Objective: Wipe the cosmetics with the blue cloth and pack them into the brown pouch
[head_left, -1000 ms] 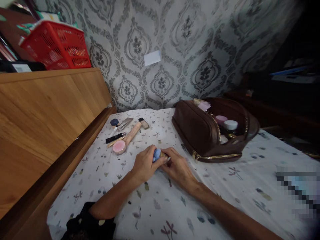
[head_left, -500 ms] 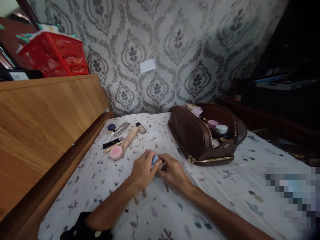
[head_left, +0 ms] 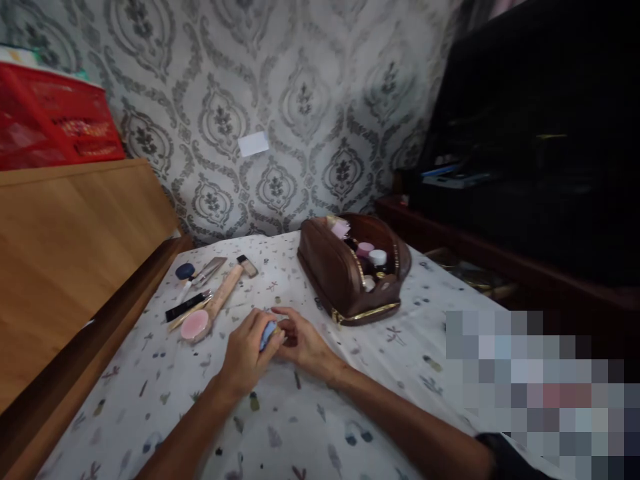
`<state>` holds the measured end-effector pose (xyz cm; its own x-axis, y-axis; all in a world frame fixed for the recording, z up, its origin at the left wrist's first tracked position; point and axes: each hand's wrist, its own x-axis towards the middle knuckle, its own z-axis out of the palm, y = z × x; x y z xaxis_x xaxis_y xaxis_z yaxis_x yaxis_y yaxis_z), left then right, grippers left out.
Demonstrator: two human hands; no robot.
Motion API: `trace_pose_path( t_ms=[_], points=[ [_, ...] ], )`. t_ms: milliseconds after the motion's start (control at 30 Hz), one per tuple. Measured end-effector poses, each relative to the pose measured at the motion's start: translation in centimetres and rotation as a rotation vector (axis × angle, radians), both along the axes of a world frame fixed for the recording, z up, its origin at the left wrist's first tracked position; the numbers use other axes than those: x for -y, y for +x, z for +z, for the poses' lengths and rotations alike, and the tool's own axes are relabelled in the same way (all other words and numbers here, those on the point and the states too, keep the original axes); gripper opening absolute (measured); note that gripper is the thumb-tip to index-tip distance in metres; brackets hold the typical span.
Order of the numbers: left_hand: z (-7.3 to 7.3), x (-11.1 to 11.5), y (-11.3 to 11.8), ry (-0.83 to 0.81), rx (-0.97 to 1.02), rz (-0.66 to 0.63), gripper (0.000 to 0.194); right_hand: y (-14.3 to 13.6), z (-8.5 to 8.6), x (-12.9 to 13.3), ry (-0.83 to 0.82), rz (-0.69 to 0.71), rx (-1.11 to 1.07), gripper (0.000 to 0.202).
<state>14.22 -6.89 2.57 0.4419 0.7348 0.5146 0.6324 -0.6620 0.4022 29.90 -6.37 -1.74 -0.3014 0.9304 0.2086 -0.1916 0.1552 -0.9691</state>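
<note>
My left hand (head_left: 246, 352) is wrapped round a small blue item (head_left: 269, 334) above the patterned white cloth. Touching or nearly touching that item from the right is my right hand (head_left: 306, 345), its fingers curled; whether it grips anything is hard to tell. Left of the hands lie a round pink compact (head_left: 195, 325), a beige tube (head_left: 225, 291), a black stick (head_left: 187, 307), a dark blue round lid (head_left: 185, 271) and a small bottle (head_left: 247, 265). The brown bag (head_left: 330, 267) stands unzipped beyond my right hand, holding a white-capped jar (head_left: 378, 259) and a pink-capped one (head_left: 365, 249).
A wooden headboard (head_left: 85, 247) runs along the left, with a red basket (head_left: 65, 117) on top. The patterned wall is behind. A large black screen (head_left: 540, 147) stands at the right; a blurred patch covers the lower right.
The view has turned right, so things appear farther left. My right hand's fingers have loosened and spread somewhat beside the blue item, which stays in my left hand.
</note>
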Motion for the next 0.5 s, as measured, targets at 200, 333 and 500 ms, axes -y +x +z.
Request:
trace_pose_path(
  t_ms=[200,333,500],
  points=[
    [1.8,0.6,0.4,-0.038,0.046,-0.088,0.018,0.3,0.8,0.0,-0.14,0.18,-0.193,0.083],
    [3.4,0.6,1.2,0.0,0.016,-0.179,0.014,1.8,2.2,0.4,-0.149,0.192,-0.215,0.086],
    [5.9,0.4,3.4,0.019,-0.07,-0.344,0.013,5.3,4.5,1.6,-0.154,0.198,-0.195,0.089]
  ],
)
